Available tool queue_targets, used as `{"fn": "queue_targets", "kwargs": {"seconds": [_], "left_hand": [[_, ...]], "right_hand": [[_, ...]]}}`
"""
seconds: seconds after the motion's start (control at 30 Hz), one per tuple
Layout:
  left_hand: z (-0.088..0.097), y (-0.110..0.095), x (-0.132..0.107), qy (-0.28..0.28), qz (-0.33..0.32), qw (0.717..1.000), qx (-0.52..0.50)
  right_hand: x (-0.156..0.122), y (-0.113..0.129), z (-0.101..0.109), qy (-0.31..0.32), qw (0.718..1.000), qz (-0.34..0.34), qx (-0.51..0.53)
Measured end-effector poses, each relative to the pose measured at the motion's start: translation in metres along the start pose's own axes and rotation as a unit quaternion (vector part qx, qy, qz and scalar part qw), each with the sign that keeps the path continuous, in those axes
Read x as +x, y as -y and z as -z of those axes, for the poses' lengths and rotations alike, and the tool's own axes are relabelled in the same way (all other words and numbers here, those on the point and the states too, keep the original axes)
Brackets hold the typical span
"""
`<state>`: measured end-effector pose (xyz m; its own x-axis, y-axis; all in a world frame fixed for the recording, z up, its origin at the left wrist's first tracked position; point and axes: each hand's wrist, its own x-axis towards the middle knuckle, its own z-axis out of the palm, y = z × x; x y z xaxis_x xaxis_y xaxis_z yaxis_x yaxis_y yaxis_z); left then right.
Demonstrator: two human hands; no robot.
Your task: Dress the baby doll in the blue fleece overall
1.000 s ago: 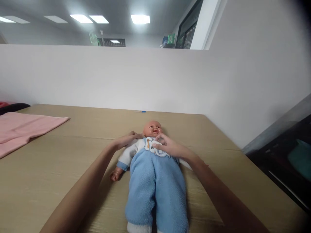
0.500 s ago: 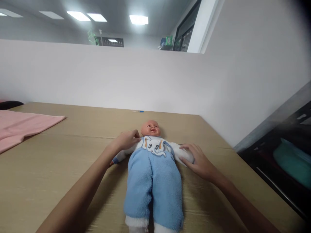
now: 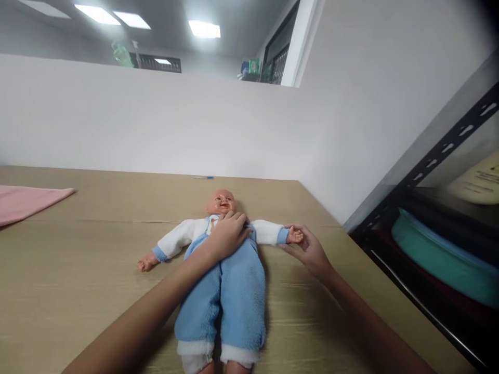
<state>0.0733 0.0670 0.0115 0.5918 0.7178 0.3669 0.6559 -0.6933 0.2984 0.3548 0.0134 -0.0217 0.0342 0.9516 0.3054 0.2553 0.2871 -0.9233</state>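
Observation:
A baby doll [image 3: 223,278] lies on its back on the table, head away from me, in fluffy blue dungarees and a white top with blue cuffs. My left hand [image 3: 230,234] rests across its chest, fingers curled over the bib near the shoulder and covering most of the elephant picture. At the cuff of the doll's arm on the right, my right hand [image 3: 312,252] has its thumb below and its fingers behind the doll's small hand [image 3: 295,235]. The doll's other arm [image 3: 175,241] stretches out to the left, untouched.
A pink cloth [image 3: 31,201] lies at the table's left. Near the back edge of the table [image 3: 97,291] is a thin blue-ended stick [image 3: 205,177]. To the right stands a black metal rack [image 3: 424,166] holding a teal basin [image 3: 440,259]. A white wall [image 3: 156,119] borders the table.
My left hand has moved right from the doll's shoulder onto its chest. My right hand has slid outward from the sleeve to the doll's hand, and that arm now points straight sideways. The view has turned right.

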Motion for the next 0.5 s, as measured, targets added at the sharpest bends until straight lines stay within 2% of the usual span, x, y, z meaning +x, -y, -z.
{"fn": "queue_targets", "kwargs": {"seconds": [0.13, 0.2, 0.3, 0.4, 0.5], "left_hand": [[0.005, 0.002, -0.006, -0.042, -0.074, 0.993, -0.076], [0.009, 0.0, -0.012, -0.066, -0.097, 0.989, -0.094], [0.013, -0.002, -0.02, -0.103, -0.116, 0.98, -0.123], [0.014, -0.001, -0.025, -0.141, -0.111, 0.967, -0.18], [0.014, 0.002, -0.022, -0.159, -0.061, 0.945, -0.278]], "right_hand": [[0.026, 0.014, -0.024, 0.007, 0.998, -0.001, 0.061], [0.036, 0.018, -0.042, 0.013, 0.998, 0.017, 0.058], [0.038, 0.023, -0.067, 0.071, 0.994, 0.076, 0.012], [0.026, 0.026, -0.084, 0.099, 0.984, 0.145, -0.034], [0.011, 0.029, -0.088, 0.098, 0.977, 0.182, -0.049]]}}
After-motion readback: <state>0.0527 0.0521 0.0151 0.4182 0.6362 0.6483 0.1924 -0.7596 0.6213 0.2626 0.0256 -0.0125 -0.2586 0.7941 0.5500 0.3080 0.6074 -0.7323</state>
